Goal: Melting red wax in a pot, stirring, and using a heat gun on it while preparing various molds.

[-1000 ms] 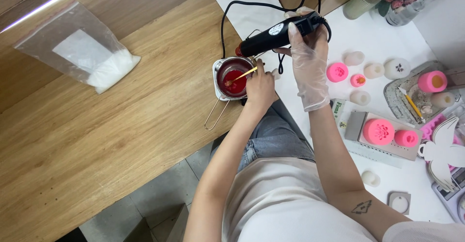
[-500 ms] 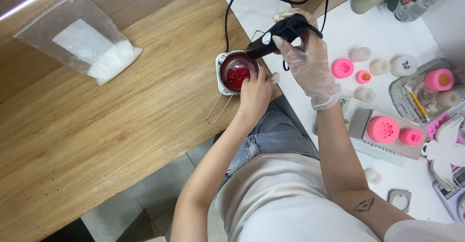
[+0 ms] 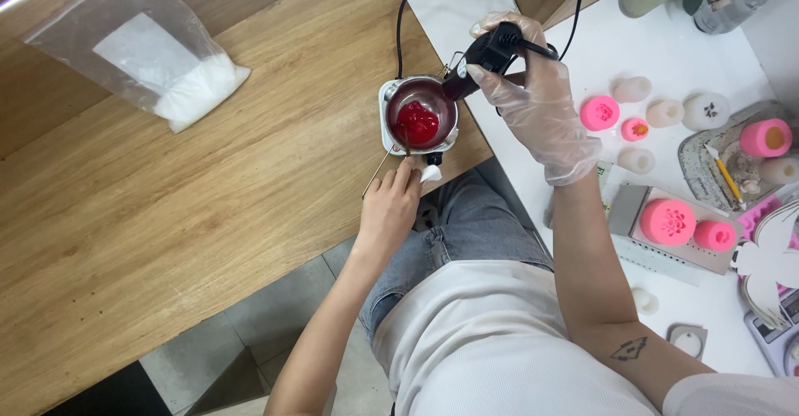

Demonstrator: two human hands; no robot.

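Observation:
A small metal pot [image 3: 389,100] with a wire handle stands at the edge of the wooden table [image 3: 208,216], and red liquid wax [image 3: 416,122] lies in its bottom. My right hand [image 3: 541,108], in a clear glove, grips a black heat gun [image 3: 487,54] whose nozzle points down into the pot from the right. My left hand [image 3: 389,204], bare, sits at the table's front edge just below the pot. Its fingertips pinch a thin stirring stick [image 3: 405,143] that reaches into the wax. A small white lump [image 3: 430,173] lies beside those fingers.
A clear plastic bag of white granules [image 3: 141,62] lies at the table's far left. The heat gun's black cord [image 3: 408,8] loops behind the pot. On the white surface to the right are pink moulds [image 3: 668,220], pale candles [image 3: 666,112] and a grey tray [image 3: 695,162].
My left hand has drawn back from over the pot to the table's front edge. The heat gun has tipped from lying across above the pot to pointing steeply into it.

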